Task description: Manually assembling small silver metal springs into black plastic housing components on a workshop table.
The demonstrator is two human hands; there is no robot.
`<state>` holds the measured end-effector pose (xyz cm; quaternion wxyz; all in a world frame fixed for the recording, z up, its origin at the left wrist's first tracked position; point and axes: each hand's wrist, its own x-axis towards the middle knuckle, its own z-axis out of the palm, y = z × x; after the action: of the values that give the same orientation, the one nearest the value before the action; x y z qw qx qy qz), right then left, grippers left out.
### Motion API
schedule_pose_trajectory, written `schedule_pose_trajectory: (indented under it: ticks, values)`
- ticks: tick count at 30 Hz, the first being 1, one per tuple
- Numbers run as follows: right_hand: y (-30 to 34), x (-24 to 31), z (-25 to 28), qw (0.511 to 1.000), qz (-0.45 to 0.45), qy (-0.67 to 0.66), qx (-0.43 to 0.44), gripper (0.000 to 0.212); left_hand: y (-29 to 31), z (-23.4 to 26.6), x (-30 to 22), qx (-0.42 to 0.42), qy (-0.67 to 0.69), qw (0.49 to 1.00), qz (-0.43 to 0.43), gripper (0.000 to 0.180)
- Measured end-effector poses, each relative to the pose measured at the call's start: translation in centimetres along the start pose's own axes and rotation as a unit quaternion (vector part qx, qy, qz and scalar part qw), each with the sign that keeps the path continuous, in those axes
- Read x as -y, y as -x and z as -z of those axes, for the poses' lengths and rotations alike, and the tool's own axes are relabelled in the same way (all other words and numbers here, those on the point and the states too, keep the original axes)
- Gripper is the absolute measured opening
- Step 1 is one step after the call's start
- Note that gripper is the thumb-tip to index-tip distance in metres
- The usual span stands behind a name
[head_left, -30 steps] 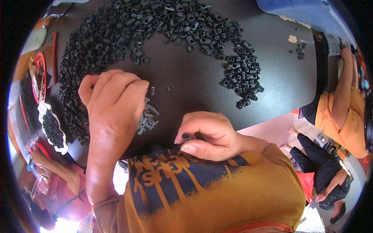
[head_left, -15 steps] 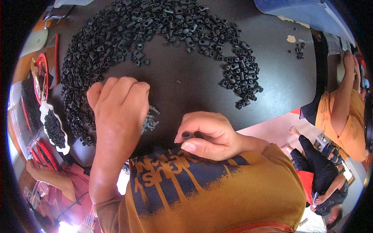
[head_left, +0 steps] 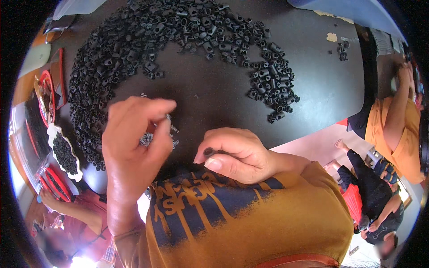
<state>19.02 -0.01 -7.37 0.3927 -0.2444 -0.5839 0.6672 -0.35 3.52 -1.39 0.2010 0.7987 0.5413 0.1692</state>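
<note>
Meanwhile left hand (head_left: 134, 143) pinches small spring (head_left: 157, 127); right hand (head_left: 237, 154) grips black piece (head_left: 208, 152); black parts heap (head_left: 134, 49) beyond.

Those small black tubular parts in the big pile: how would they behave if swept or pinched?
The black parts look short, hollow and rigid, so probably light and stiff. Loosely heaped on the dark table, they would likely scatter when pushed. One sits pinched in the right hand, so fingertip grip seems enough.

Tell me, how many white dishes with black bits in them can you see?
1. The white dish sits at the table's left edge, left of the left hand, and is filled with small black parts. More could be hidden beyond the picture's dark rim.
</note>
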Motion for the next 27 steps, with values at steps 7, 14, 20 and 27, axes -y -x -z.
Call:
schedule_pose_trajectory:
  ticks: [7,14,20,27]
  values:
    - [0.1,-0.4,-0.6,1.000,0.012,-0.007,-0.014,0.015,1.3,-0.1,-1.2,0.083,0.445,0.881,0.138,0.017]
    - [0.3,-0.6,-0.6,1.000,0.025,0.006,-0.009,0.015,1.6,-0.2,-1.3,0.118,0.459,0.869,0.145,0.016]
    - [0.1,-0.9,-0.9,0.999,0.039,-0.006,-0.027,0.015,2.3,-0.1,-1.6,0.093,0.469,0.858,0.187,0.014]
    - [0.3,-0.4,-0.6,1.000,0.021,0.019,0.007,0.020,2.8,0.1,-1.8,0.112,0.460,0.862,0.182,0.013]
